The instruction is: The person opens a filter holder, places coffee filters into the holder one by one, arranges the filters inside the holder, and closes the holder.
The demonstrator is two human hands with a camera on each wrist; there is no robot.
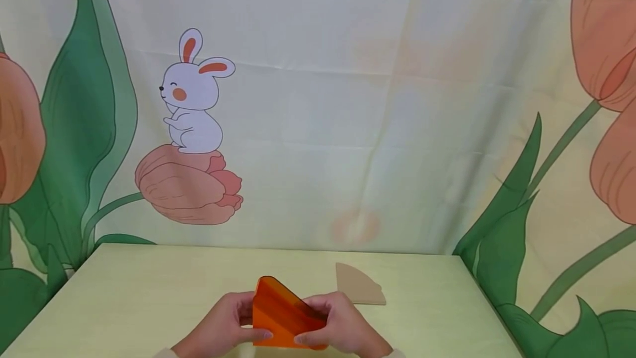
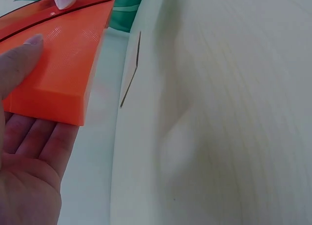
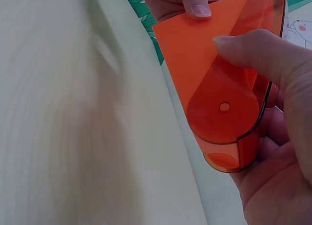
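Both hands hold an orange wedge-shaped plastic case with a see-through orange cover, above the front of the table. My left hand grips its left end, thumb on the near face and fingers behind. At the lower right end, my right hand pinches it the same way. In the right wrist view the case shows a rounded end with a small round pivot. How far the cover stands open cannot be told. Behind the right hand, a flat tan wedge like coffee filter papers lies on the table.
The pale table reaches back to a hanging cloth backdrop printed with tulips and a rabbit. Its side edges show at left and right.
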